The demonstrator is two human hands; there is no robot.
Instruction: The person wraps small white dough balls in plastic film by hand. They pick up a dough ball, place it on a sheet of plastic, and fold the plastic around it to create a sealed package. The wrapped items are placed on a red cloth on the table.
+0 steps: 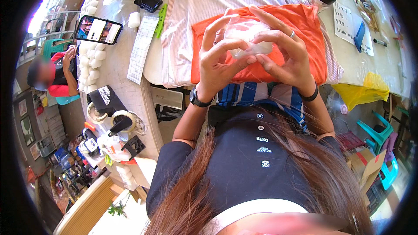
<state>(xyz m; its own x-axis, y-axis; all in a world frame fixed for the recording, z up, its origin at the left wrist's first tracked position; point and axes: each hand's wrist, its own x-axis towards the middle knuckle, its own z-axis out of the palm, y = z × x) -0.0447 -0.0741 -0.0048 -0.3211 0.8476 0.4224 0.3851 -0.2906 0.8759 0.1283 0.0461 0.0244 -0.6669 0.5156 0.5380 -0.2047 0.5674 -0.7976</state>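
Above a folded orange cloth (305, 21), a piece of thin, translucent whitish plastic film (244, 28) is stretched between my two hands. My left hand (217, 58), with a dark watch at the wrist, pinches the film's near edge between thumb and index finger, its other fingers curved around the far side. Close beside it, my right hand (285, 52) pinches the same edge, the thumbs nearly touching. Whether anything is wrapped inside the film, I cannot tell. Beneath the orange cloth lies a striped cloth (178, 30).
Left on the table are a phone (99, 29), a white gridded ruler (143, 50), a black tray (148, 1) and rows of white rounded pieces (90, 63). Tape dispensers (124, 122) stand nearer. At right lie handwritten paper (348, 21) and yellow plastic (365, 91). Another person (56, 72) sits far left.
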